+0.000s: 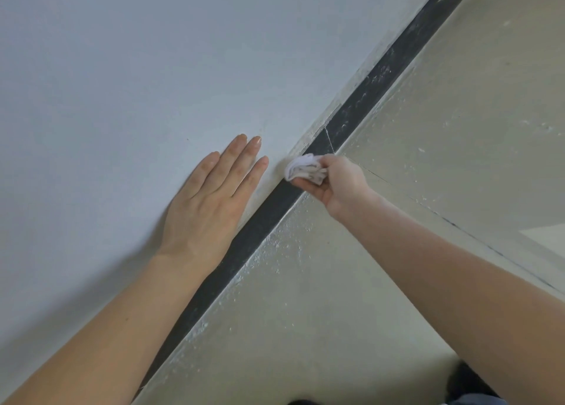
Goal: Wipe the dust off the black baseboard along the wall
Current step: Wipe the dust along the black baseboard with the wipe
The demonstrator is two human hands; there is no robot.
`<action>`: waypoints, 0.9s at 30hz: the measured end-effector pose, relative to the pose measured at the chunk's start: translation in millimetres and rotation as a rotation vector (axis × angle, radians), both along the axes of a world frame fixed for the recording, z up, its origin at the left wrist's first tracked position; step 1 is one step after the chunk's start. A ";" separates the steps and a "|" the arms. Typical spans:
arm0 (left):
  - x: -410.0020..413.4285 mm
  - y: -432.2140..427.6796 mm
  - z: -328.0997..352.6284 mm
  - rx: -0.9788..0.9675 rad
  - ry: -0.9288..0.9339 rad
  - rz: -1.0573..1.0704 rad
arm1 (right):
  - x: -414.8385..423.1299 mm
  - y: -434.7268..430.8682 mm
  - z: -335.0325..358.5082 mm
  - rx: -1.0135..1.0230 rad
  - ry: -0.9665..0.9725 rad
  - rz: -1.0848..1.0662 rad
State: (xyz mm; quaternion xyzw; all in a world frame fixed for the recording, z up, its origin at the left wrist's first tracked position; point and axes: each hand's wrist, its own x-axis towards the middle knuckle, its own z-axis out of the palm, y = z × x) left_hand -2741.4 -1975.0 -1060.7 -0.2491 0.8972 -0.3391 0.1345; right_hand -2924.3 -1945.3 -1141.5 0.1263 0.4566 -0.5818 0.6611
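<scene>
From my seat, the pale grey wall (153, 53) takes up everything on one side of the black baseboard (263, 218), and the beige floor (458, 129) takes up the other. The baseboard runs as a slanted dark band between them, from the bottom edge of the view up to the top right corner. Both its ends are cut off by the frame.

Beyond the cloth the baseboard is speckled and smeared with pale dust. On the near side of the cloth it looks plain dark. A thin pale line crosses it just past the cloth. White flecks lie on the floor along the baseboard's foot.

My left hand (211, 196) lies flat on the wall just beside the baseboard, its fingers straight and close together, holding nothing. I cannot make out its thumb. My right hand (339, 184) reaches in from the floor side with its fingers curled round a folded white cloth (302, 167), which it presses against the baseboard. The cloth hides the baseboard's upper edge at that spot, and the fingertips gripping it are tucked out of sight behind the folds.

Well away from the baseboard, at the bottom right edge, a dark blurred shape (467, 380) shows beneath my right forearm. I cannot tell what it is.
</scene>
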 end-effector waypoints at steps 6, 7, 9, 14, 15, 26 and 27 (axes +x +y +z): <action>-2.9 0.5 1.5 -0.008 -0.026 0.011 | 39.5 26.4 -42.1 0.094 0.019 -0.025; -3.3 0.5 1.3 -0.010 -0.037 0.011 | 57.6 30.9 -48.2 0.119 0.016 0.099; -3.2 1.6 1.7 -0.013 -0.067 0.019 | 95.0 40.2 -54.7 0.122 -0.013 0.347; -1.3 4.4 2.7 -0.019 -0.159 0.054 | 152.5 43.7 -65.9 0.098 -0.038 0.658; -1.2 4.3 2.8 -0.020 -0.164 0.056 | 154.4 40.2 -65.5 0.107 -0.052 0.634; -5.8 2.5 5.4 -0.038 -0.156 0.127 | 53.5 12.6 -49.2 0.103 -0.169 0.023; -7.0 3.5 6.7 -0.032 -0.164 0.146 | 49.1 11.8 -54.7 0.133 -0.123 -0.053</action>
